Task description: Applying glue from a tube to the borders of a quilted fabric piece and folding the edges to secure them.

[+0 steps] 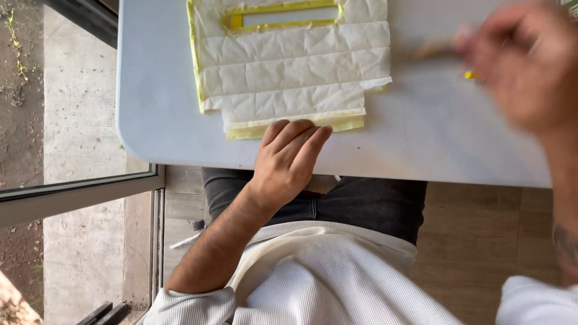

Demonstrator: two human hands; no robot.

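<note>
Nearest, left hand (pixel 289 159): flat, fingers together, holding nothing, pressing the near edge of the creased white paper sheet with yellow borders (pixel 289 66).
Beyond left fingertips: sheet lies on the pale blue table (pixel 162 120); slot cut at its far end.
Right hand (pixel 530 66): blurred, seemingly closed around a thin wooden stick with a yellow tip (pixel 436 48).
Risk: lighter left pressure could let the sheet shift.

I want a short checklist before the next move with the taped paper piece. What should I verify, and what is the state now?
1. Left hand steadies the taped paper piece at its near edge: ok.
2. Piece lies flat on the white table: ok.
3. Right hand sharp enough to judge its grip: not ok, blurred.
4. Thin tool in right hand identified: cannot tell.
5. Yellow window cut-out uncovered: ok.
</note>
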